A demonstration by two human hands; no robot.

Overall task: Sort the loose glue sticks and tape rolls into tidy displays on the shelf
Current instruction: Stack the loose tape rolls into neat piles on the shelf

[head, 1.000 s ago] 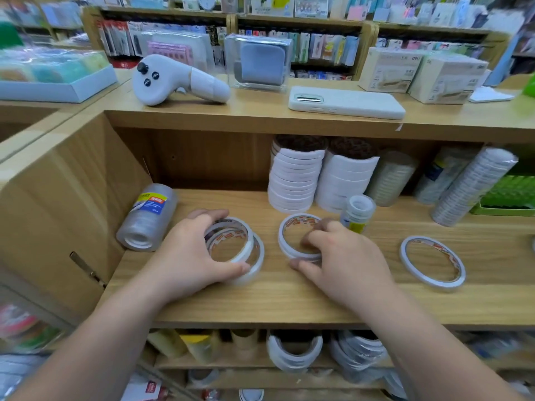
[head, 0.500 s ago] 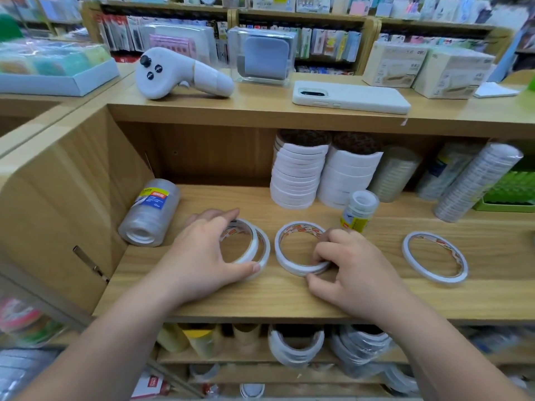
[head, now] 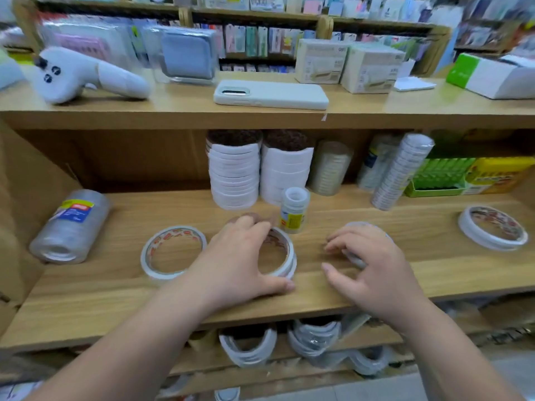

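On the wooden shelf [head: 434, 270] my left hand [head: 240, 261] grips a short stack of white tape rings [head: 290, 256], thumb at the front and fingers at the back. My right hand [head: 376, 273] curls over another tape ring [head: 362, 225], which it mostly hides. One loose ring [head: 173, 251] lies flat to the left of my left hand. A further ring [head: 492, 231] lies far right. A small upright pack of tape rolls [head: 293, 209] stands just behind and between my hands.
Two tall white tape stacks [head: 234, 172] stand at the back, with clear roll packs [head: 330, 169] to their right. A clear roll pack [head: 69, 227] lies at the left wall. Green and yellow boxes [head: 463, 175] sit back right. Above lie a phone [head: 270, 94] and a controller [head: 81, 73].
The view swung right. My left hand moved right onto the middle ring, leaving one ring behind at the left. My right hand left that ring and reached the ring further right.
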